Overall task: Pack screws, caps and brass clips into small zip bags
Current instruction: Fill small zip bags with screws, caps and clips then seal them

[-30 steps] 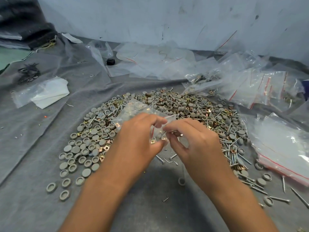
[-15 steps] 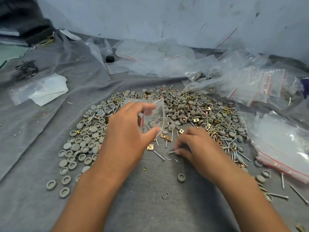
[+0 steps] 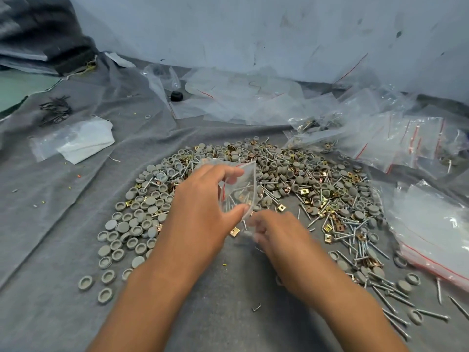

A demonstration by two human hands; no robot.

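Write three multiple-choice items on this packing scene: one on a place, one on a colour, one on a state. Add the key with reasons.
1. Where does the black cap lie?
A. beyond the parts pile, by the clear bags
B. inside the held bag
C. under the right hand

2. What colour are the round caps?
A. red
B. grey
C. white

3. What is the left hand doing?
A. lying flat on the cloth
B. holding a small zip bag open
C. gripping a folded cloth

Key: 1 A, it sits far back near the wall; 2 B, all look grey; 3 B, thumb and fingers pinch the bag, screws inside.
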